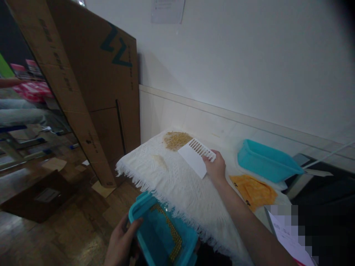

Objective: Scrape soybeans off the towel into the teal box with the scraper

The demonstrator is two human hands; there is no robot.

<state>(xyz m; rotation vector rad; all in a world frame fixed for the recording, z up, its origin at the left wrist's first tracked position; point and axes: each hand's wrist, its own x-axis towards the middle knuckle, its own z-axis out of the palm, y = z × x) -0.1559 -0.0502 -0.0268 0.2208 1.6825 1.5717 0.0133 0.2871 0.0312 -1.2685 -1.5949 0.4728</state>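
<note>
My right hand (215, 167) grips a white flat scraper with slots (195, 155), its edge resting on the white fringed cloth (172, 184) just beside a pile of small yellow-brown grains (176, 140). My left hand (121, 242) holds a teal plastic bin (162, 232) by its rim, below the near edge of the cloth; a line of the same grains lies along the bin's inside corner.
A second teal bin (266, 159) stands at the back right on the cloth, with an orange cloth (253, 191) in front of it. A tall cardboard box (91, 85) leans at the left. Papers (288, 236) lie at the lower right. Wooden floor lies below.
</note>
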